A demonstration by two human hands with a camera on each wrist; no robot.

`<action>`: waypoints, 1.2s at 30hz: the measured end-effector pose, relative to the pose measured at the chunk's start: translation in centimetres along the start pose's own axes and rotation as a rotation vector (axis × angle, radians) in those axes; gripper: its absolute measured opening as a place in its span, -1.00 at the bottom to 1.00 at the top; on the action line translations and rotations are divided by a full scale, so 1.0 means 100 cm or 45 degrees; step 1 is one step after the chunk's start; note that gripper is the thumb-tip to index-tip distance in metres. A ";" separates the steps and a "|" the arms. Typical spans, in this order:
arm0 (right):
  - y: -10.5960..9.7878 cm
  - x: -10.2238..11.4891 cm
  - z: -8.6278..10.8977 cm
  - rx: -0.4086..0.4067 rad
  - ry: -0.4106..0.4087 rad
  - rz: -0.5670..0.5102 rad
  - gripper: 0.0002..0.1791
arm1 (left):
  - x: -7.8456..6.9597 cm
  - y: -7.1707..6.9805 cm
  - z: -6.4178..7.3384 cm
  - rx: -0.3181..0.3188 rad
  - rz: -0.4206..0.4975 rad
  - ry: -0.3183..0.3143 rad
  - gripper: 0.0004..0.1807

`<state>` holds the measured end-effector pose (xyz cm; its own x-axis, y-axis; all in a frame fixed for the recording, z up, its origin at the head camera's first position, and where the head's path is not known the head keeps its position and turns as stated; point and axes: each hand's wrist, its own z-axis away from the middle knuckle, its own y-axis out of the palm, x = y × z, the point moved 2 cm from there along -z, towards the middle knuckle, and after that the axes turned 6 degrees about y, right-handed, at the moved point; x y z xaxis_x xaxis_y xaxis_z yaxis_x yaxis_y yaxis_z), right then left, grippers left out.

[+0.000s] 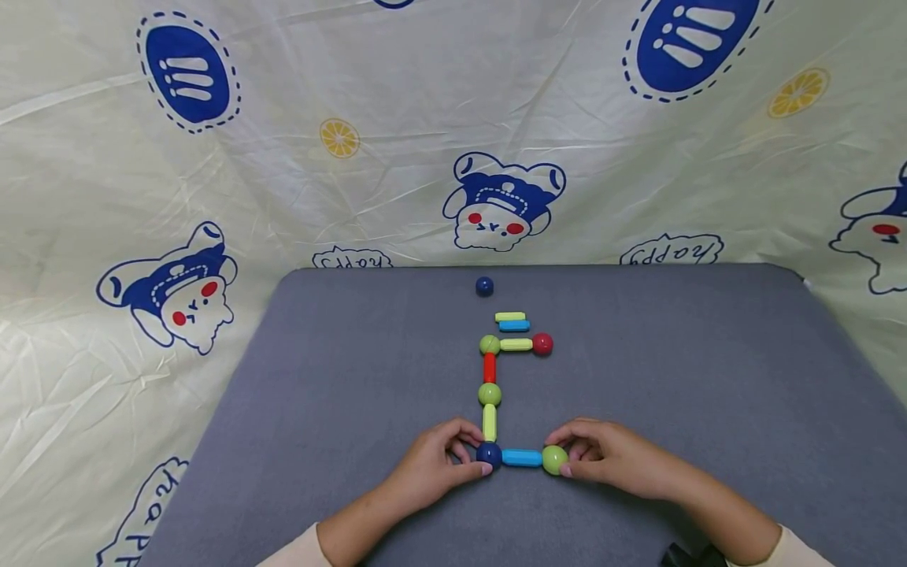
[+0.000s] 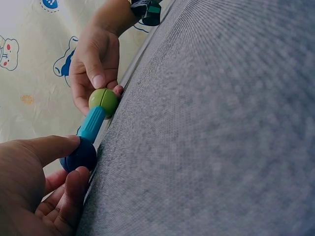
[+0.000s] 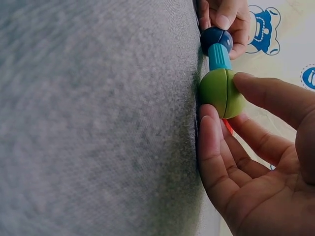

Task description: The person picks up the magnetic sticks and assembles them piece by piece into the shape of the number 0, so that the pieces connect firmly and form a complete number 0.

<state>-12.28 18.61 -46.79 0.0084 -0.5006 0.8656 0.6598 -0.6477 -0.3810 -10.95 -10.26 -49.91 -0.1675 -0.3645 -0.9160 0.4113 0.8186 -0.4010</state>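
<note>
My left hand pinches a dark blue ball between thumb and fingers. On the other side my right hand pinches a green ball. A blue rod joins the two balls. From the dark blue ball a yellow-green rod runs away from me to a second green ball. Beyond it a red rod leads to another green ball, where a second yellow-green rod turns right to a red ball. Both wrist views show the blue rod between the held balls.
Past the joined shape lie a loose yellow-green rod and a loose blue rod, side by side. A second dark blue ball sits near the far edge of the grey table. A printed cloth hangs behind.
</note>
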 end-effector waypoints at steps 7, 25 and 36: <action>-0.002 -0.001 0.000 0.013 -0.008 0.007 -0.61 | -0.001 0.000 0.000 -0.004 0.000 0.001 -0.65; -0.032 0.013 -0.028 -0.398 -0.063 0.193 -0.59 | -0.001 -0.001 0.000 0.004 0.016 -0.014 -0.65; -0.056 0.023 -0.067 -0.587 -0.051 0.234 -0.60 | -0.002 0.000 0.001 0.003 0.002 -0.022 -0.65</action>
<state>-21.02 17.20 -44.83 0.1285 -0.6137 0.7790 0.2437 -0.7419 -0.6247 -10.87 -10.22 -49.70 -0.1511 -0.3711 -0.9162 0.4135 0.8181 -0.3996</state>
